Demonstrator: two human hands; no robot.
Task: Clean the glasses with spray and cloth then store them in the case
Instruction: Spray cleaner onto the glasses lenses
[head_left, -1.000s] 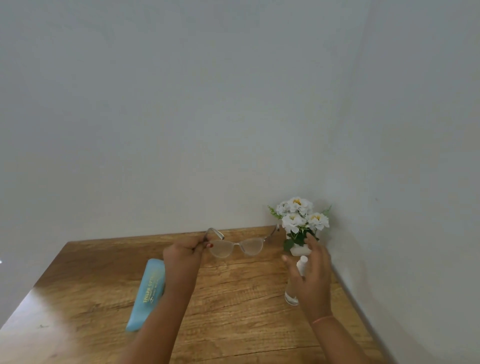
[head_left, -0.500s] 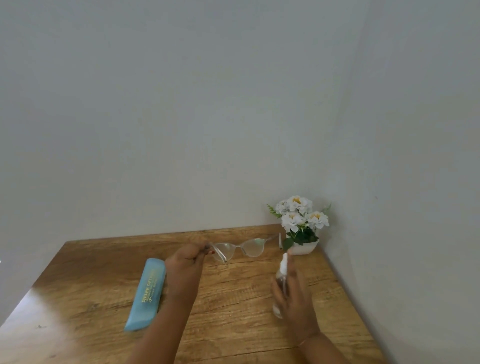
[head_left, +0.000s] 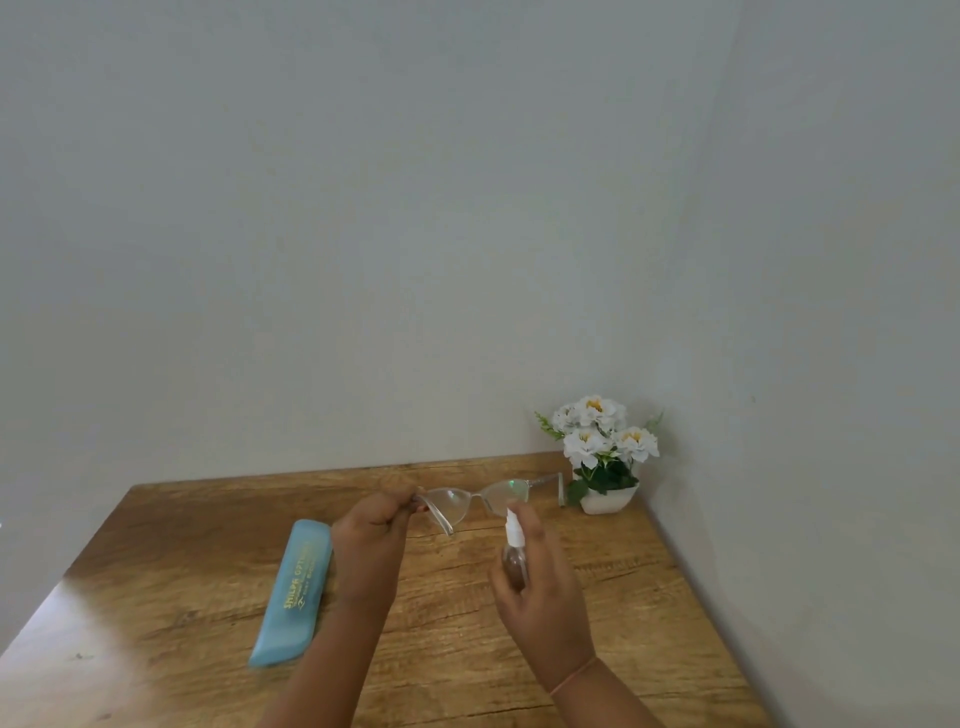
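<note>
Above the middle of the wooden table (head_left: 156, 597), in the head view, the glasses (head_left: 483, 500) were held clear of the surface. Their long axis ran left to right, roughly along the back wall. The left hand (head_left: 371, 530) pinched them at their left end, by the hinge, with its fingers curled in. The left temple arm angled down toward the camera, and the right one hung down close to the flower pot (head_left: 608, 503).

The right hand (head_left: 543, 582) was wrapped round a small spray bottle (head_left: 514, 553) and held it upright. Its white nozzle sat just below and in front of the right lens. Whether it touched the frame could not be told. The right hand was therefore the nearer one to that lens, and the left lens lay between the two hands. Spraying looked to be the step in hand, and it likely turned on the nozzle facing the glass rather than the table.

The blue case (head_left: 293, 590) lay closed on the table just left of the left forearm, its length running front to back. Its contents were hidden, and the glasses were plainly not in it. The liquid level in the bottle could not be made out. The pot held white flowers. No cloth was in view.
</note>
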